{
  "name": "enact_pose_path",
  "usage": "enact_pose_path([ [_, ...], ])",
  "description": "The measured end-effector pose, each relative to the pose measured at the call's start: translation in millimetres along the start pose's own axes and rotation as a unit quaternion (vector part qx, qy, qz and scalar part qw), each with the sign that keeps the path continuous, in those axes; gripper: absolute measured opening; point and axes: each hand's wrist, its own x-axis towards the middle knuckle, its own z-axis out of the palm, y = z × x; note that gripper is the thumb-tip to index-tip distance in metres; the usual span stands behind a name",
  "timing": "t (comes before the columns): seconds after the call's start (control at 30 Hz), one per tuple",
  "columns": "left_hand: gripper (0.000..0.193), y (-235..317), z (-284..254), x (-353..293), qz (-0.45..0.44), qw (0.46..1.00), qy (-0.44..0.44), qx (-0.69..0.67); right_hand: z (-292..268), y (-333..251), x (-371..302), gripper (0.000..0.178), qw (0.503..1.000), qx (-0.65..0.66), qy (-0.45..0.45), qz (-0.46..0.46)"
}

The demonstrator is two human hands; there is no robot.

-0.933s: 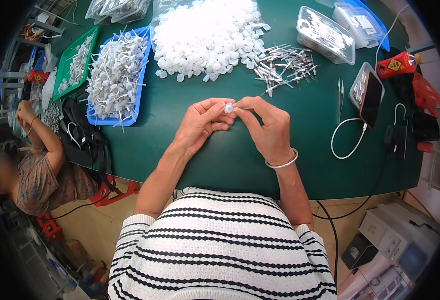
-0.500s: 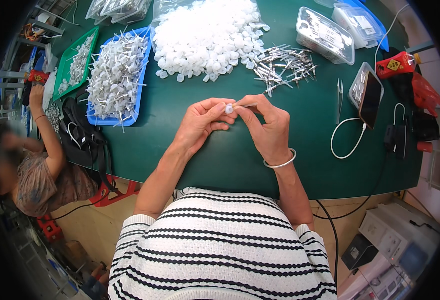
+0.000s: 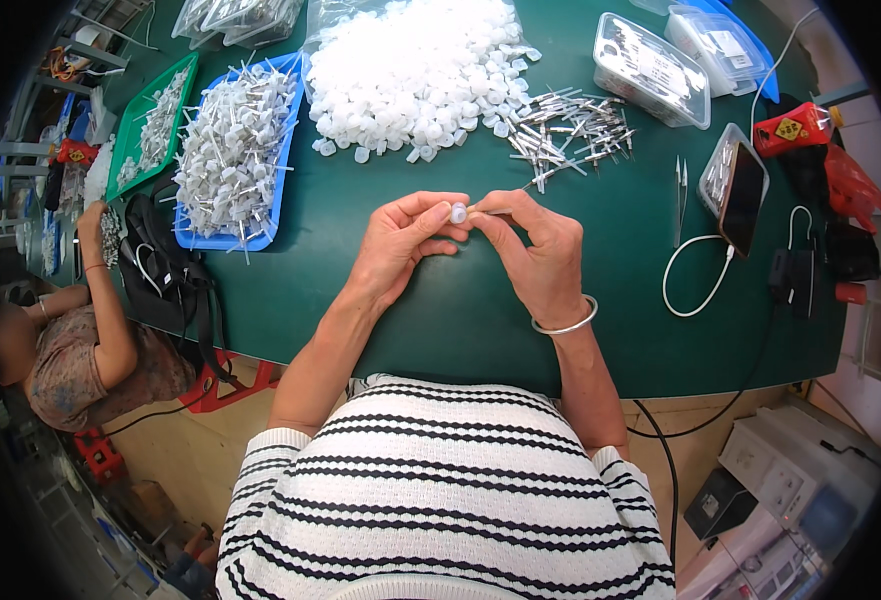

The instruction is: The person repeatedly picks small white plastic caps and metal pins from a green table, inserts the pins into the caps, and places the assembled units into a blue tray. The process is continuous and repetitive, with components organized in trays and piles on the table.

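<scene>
Both hands meet over the green bench [image 3: 460,320]: left hand [image 3: 400,245] fingers pinch a small white cap [image 3: 457,212], right hand [image 3: 540,255] fingers pinch a thin metal pin [image 3: 500,209] against it.

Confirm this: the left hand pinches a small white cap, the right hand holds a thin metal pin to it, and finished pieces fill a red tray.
Wrong tray colour. The head view shows the left hand pinching the small white cap, the right hand holding the thin metal pin, finished pieces in a blue tray.

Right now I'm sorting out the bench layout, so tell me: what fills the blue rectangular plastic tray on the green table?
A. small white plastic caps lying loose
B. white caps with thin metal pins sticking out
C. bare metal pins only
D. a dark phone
B: the blue rectangular plastic tray is piled with white caps with thin metal pins sticking out, while the loose small white plastic caps lie heaped on the green table beside it.
</scene>
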Motion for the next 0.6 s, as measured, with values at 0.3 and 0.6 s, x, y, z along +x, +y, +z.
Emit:
enact_pose_path([
  [0.3,0.026,0.7,1.1,-0.7,-0.002,1.0,0.002,0.003,-0.2,-1.0,-0.2,0.007,1.0,0.012,-0.006,0.012],
  [0.6,0.026,1.3,1.8,-1.4,-0.003,1.0,0.004,0.004,2.1,0.3,-0.8,0.006,1.0,0.015,0.0,0.016],
])
